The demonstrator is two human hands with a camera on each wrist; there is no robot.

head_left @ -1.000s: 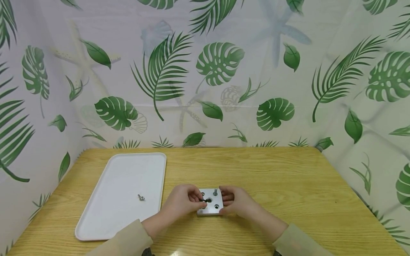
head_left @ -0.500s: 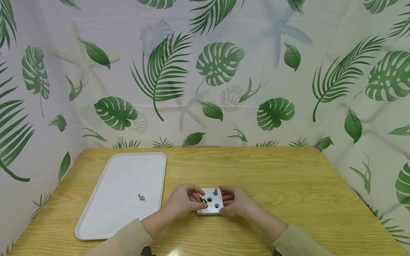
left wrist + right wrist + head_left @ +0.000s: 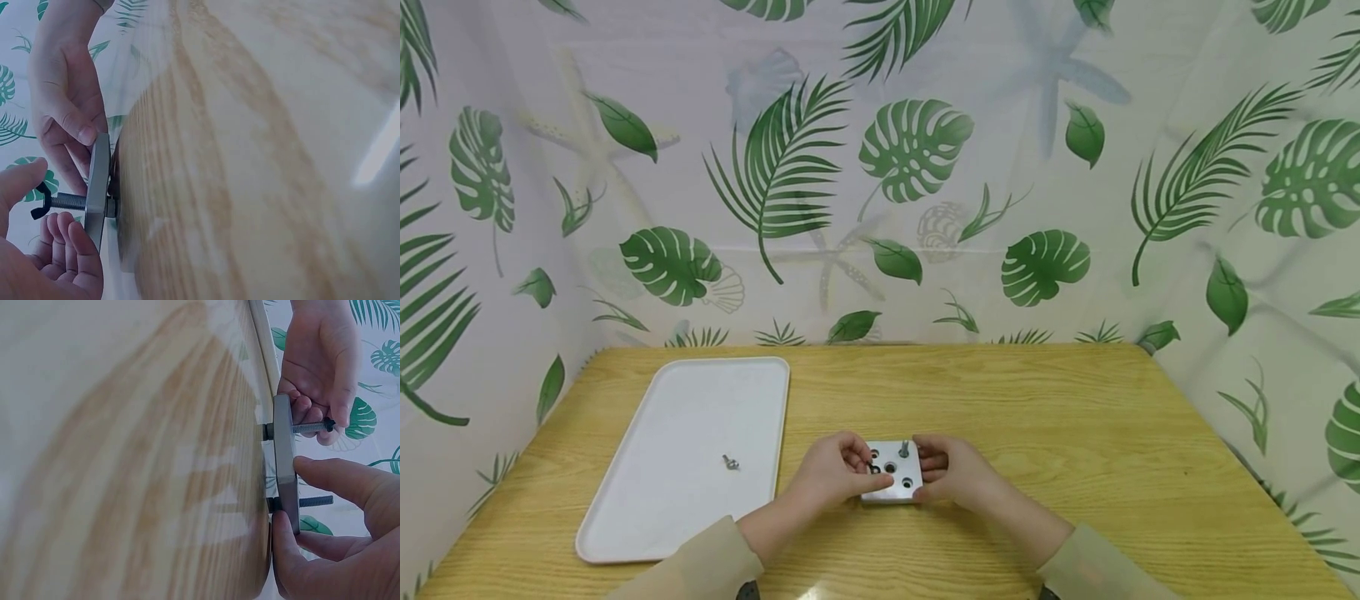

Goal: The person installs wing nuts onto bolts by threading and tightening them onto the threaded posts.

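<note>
1. Right hand (image 3: 953, 473) pinches one plate (image 3: 897, 494); left hand (image 3: 832, 468) flanks one black wing nut (image 3: 47, 201), whether gripping I cannot tell.
2. One white tray (image 3: 700, 417) bears one fastener (image 3: 732, 463).
3. The plate: silvery, square, holed, above the table (image 3: 1000, 392), two bolts (image 3: 905, 449) through it.

The wing nut (image 3: 45, 203) has been turned, its wing swung off the centre hole (image 3: 891, 468); the left hand's (image 3: 833, 468) thumb (image 3: 877, 482) has been stretched farther toward 3 o'clock, and the plate's (image 3: 895, 493) 11 o'clock hole (image 3: 875, 454) has been uncovered again.
</note>
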